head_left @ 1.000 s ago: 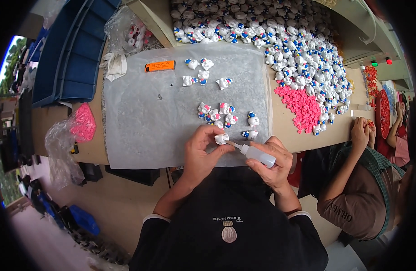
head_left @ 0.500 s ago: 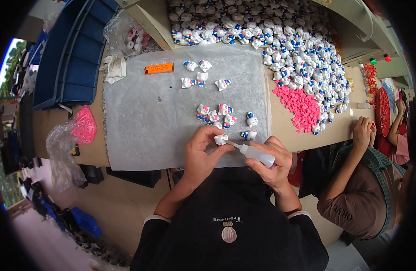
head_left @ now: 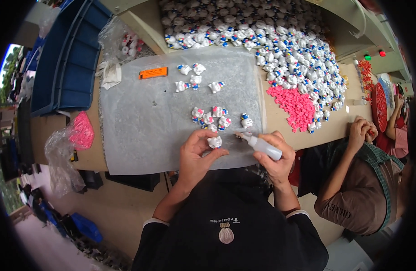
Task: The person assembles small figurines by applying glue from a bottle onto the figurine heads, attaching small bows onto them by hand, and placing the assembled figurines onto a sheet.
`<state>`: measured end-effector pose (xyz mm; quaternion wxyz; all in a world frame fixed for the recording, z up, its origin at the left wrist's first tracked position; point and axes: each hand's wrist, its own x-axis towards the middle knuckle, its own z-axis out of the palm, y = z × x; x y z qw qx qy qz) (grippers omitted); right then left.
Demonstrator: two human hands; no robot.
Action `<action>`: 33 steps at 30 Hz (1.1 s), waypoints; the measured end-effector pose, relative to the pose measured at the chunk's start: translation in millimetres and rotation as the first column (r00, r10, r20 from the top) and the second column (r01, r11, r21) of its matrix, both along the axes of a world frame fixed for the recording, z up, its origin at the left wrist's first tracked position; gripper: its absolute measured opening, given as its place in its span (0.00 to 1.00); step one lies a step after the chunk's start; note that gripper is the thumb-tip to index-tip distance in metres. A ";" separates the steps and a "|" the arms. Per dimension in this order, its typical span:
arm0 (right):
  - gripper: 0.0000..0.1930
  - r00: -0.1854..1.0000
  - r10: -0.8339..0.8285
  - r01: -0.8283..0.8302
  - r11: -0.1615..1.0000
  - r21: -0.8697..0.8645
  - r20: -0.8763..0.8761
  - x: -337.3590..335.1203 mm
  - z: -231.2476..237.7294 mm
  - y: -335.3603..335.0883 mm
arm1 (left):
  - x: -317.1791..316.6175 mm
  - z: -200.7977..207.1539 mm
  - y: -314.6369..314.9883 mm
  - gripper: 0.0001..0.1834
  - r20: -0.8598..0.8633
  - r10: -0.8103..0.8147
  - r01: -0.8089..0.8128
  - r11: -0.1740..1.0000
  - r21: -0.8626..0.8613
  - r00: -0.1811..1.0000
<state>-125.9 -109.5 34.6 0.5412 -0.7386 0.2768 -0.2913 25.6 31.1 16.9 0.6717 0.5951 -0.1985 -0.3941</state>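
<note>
The left hand (head_left: 196,156) grasps a small, rounded white figurine with a touch of blue at its lower end (head_left: 214,142), pinched between thumb and fingers just above the near part of a translucent, whitish plastic sheet (head_left: 135,135) on the tan worktable (head_left: 280,135). The right hand (head_left: 280,158) is closed around a translucent, pale squeeze bottle with a narrow nozzle (head_left: 267,148) — the bottle is tilted, its nozzle pointing up and to the left, near the held figurine but apart from it.

Just beyond the left hand, a tight cluster of white-and-blue figurines with pink pieces on them (head_left: 210,118) lies on the sheet. One white-and-blue figurine (head_left: 246,121) sits by itself to the right of that cluster, beyond the bottle. Farther back are a loose group of four white-and-blue figurines (head_left: 195,80) and, to its right, a single one (head_left: 216,86). A flat, orange rectangular case (head_left: 153,73) rests near the sheet's far left corner.

Right of the sheet lies a pile of small, bright pink pieces (head_left: 293,108), touching a large heap of white-and-blue figurines (head_left: 293,58) that spreads back under the shelf. A co-worker (brown top, green checked straps) has both hands together (head_left: 362,131) at the table's right; what they hold is too small to tell.
</note>
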 end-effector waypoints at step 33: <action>0.05 0.796 -0.434 0.272 0.880 -0.390 -0.423 -48.0 -20.4 -53.5 | -23.5 7.6 -11.6 0.15 -0.238 -0.169 0.186 0.981 0.051 0.956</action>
